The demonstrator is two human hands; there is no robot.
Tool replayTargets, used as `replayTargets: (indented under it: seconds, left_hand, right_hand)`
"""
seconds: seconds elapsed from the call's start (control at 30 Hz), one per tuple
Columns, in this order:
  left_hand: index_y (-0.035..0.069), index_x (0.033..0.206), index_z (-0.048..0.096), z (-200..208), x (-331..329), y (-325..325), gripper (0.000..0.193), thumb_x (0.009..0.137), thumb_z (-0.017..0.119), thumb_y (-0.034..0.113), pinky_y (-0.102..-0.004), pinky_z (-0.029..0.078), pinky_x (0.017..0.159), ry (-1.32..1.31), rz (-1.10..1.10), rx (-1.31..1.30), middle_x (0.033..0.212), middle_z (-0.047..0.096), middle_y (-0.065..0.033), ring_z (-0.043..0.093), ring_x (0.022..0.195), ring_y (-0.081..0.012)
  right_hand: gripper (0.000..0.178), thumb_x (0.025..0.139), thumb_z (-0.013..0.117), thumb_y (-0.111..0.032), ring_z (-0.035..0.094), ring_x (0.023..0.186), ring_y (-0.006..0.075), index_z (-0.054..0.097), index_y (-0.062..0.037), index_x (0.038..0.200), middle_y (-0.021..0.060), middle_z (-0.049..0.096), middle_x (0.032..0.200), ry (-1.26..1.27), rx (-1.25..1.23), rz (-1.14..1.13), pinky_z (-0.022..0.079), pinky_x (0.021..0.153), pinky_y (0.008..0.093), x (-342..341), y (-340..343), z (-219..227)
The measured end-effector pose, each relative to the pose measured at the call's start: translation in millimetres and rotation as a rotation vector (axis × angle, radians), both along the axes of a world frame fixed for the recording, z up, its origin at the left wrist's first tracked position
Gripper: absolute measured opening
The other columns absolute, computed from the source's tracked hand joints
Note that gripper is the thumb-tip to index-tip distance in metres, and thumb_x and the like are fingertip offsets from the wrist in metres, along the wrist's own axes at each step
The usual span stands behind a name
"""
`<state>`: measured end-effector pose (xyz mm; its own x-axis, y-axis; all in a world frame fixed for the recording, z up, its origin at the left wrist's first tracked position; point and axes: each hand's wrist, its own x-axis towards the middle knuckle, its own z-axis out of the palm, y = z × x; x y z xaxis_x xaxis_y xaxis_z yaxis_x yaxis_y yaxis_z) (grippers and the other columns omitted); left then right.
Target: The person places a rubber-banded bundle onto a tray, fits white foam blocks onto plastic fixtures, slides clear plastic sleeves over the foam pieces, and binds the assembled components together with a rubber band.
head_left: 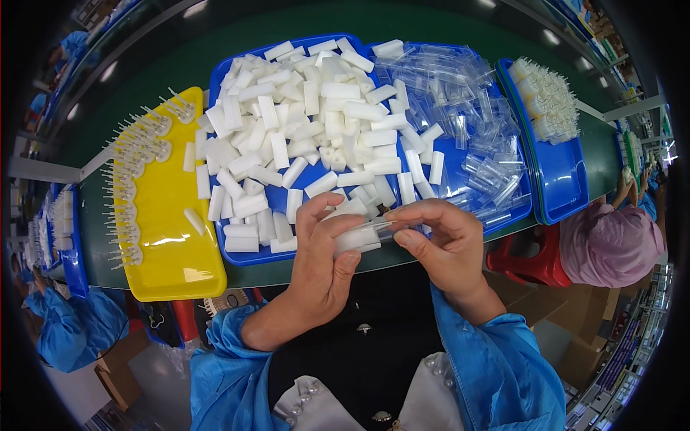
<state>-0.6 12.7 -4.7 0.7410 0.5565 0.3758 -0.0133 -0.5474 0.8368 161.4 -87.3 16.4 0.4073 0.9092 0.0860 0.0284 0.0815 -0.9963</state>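
The left grip (pixel 316 269) pinches a white block (pixel 358 240) between thumb and fingers, out over the front edge of the tray of blocks. The right grip (pixel 449 251) meets the block's right end, forefinger and thumb tips close to each other beside a thin pale strip (pixel 382 224); whether they pinch it, I cannot tell. Both forearms come up in blue sleeves (pixel 496 366).

The main blue tray (pixel 251 258) is heaped with more white blocks, crowding its left rim and spilling against the yellow tray (pixel 169 237). Next to it on the right, a second blue tray (pixel 528 176) carries clear plastic pieces (pixel 449 79), with a few blocks along its left side. Farther right, white pinned parts (pixel 546 100) fill the back of another blue tray (pixel 564 172); its front half shows bare blue.

The yellow tray has the broadest open surface: pronged white pieces (pixel 133 161) line its left and back edges, and one loose block (pixel 194 221) lies near its right rim. Behind the trays runs a wide strip of dark green counter (pixel 402 20). A red stool (pixel 535 258) stands near its front edge at right. Any lettering toward the curved rim is too small to read.
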Motion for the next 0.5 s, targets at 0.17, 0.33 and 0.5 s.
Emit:
replayTargets:
  seconds: [0.17,0.33,0.5]
  left_hand:
    - [-0.002,0.132,0.027,-13,5,-9,0.067,0.089,0.046,0.047,-0.0431,0.032,0.093,-0.197,0.016,0.048,0.129,0.029,-0.0294,0.036,0.115,-0.0379]
    - [0.007,0.140,0.016,-22,8,-15,0.082,0.084,0.041,0.062,-0.0462,0.038,0.088,-0.354,0.042,0.206,0.131,0.026,-0.0340,0.041,0.112,-0.0395]
    - [0.006,0.138,0.021,-3,12,-17,0.076,0.086,0.047,0.054,-0.0465,0.037,0.092,-0.480,-0.004,0.034,0.130,0.029,-0.0333,0.041,0.115,-0.0411]
  right_hand:
    - [0.018,0.075,0.072,-0.010,0.062,0.077,0.0153,0.067,-0.0054,0.092,0.0068,0.068,0.086,-0.209,-0.035,0.085,0.045,0.070,0.0270,-3,0,2]
    - [0.018,0.074,0.073,-0.012,0.061,0.075,0.0129,0.067,-0.0097,0.091,0.0022,0.068,0.084,-0.174,0.082,0.129,0.035,0.074,0.0265,-15,1,-4]
    - [0.020,0.072,0.074,-0.012,0.061,0.075,0.0140,0.067,-0.0104,0.090,0.0028,0.067,0.086,-0.237,0.265,0.126,0.037,0.069,0.0273,-12,-3,-2]
